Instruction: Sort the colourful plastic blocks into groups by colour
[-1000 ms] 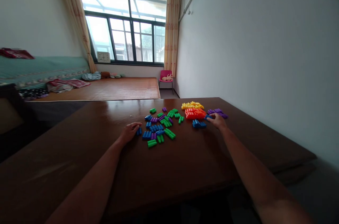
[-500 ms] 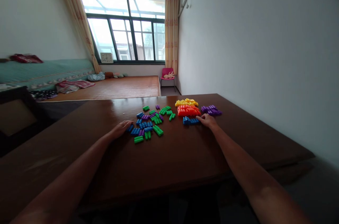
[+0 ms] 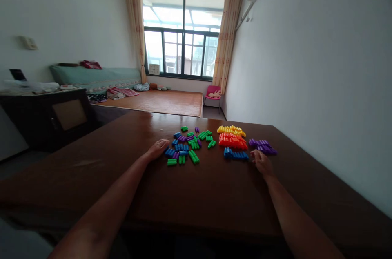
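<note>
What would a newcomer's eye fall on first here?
Likely the bright orange pieces, between the yellow pieces and the blue pieces on the dark table. Left of them lies a green, blue and purple scatter, with the left hand at its edge. Beyond, the window glows.

Looks like a bedroom in a home. Has a broad bed (image 3: 174,103) with cloths (image 3: 121,93) on it, long patterned curtains (image 3: 227,30), and a clock (image 3: 154,69) standing at the window (image 3: 183,32).

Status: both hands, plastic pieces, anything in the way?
Left hand at left edge of mixed pile, grip unclear. Right hand beside right end of blue row, contact unclear. Possible obstacle: purple group just beyond right hand.
</note>
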The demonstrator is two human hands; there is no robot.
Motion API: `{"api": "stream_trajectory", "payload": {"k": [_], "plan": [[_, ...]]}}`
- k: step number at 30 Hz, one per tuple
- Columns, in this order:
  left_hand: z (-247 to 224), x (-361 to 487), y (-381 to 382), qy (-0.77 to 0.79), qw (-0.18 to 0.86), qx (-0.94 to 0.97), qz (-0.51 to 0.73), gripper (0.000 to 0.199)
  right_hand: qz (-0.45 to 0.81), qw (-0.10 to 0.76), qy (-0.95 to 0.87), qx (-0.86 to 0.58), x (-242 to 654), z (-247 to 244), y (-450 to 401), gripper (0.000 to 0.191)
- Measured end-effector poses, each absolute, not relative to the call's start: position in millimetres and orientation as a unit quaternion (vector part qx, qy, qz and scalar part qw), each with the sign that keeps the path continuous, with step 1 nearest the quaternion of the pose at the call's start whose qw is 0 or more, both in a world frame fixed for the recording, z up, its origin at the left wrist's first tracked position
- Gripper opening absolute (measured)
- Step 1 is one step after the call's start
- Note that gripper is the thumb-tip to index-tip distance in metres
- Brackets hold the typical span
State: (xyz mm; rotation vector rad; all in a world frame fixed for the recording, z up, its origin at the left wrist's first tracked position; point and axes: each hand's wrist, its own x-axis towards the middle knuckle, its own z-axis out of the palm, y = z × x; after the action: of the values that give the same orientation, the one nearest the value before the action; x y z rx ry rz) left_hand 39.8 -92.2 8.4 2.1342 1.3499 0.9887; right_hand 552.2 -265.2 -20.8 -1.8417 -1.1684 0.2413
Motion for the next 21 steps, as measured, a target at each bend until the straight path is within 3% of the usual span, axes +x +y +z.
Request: {"api": "stream_trajectory", "payload": {"k": [7, 14, 21], "plan": [[7, 37, -95, 0.469, 0.192, 0.805, 0.308, 0.047, -0.088, 0.472, -0.54, -0.691, 493, 12, -260, 0.045], [3, 34, -91, 0.453, 0.195, 0.813, 0.308, 0.034, 0.002, 0.309, -0.765, -0.565, 319, 45, -177, 0.03], [1, 21, -96, 0.446, 0.198, 0.8, 0.348, 0.042, -0.021, 0.118, -0.724, -0.68, 207, 52, -74, 0.04]]}}
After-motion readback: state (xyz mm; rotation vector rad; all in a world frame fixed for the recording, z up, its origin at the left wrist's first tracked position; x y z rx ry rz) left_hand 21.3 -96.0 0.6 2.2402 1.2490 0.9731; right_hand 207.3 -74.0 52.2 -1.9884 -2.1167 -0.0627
